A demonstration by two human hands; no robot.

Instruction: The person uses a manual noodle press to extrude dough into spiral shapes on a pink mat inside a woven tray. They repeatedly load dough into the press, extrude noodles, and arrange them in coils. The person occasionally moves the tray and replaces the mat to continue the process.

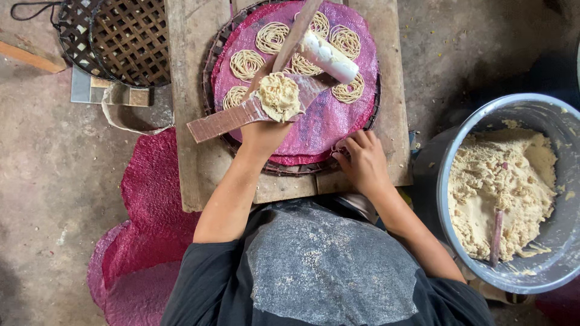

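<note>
The soft lump of pale dough (pixel 279 95) sits on the flat wooden stick (pixel 225 121), tight in your left hand (pixel 264 130). Tip it and dough drops. Your right hand (pixel 361 162) pinches the pink cloth (pixel 329 124) on the bench (pixel 187 72).

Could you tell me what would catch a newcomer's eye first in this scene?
Probably the bright magenta mesh sheet on the round woven tray at top centre, dotted with pale noodle coils. Above it, the left hand holds a wooden press loaded with beige dough, while the right hand grips the tray's near edge. At right stands a large grey bowl of the same dough.
</note>
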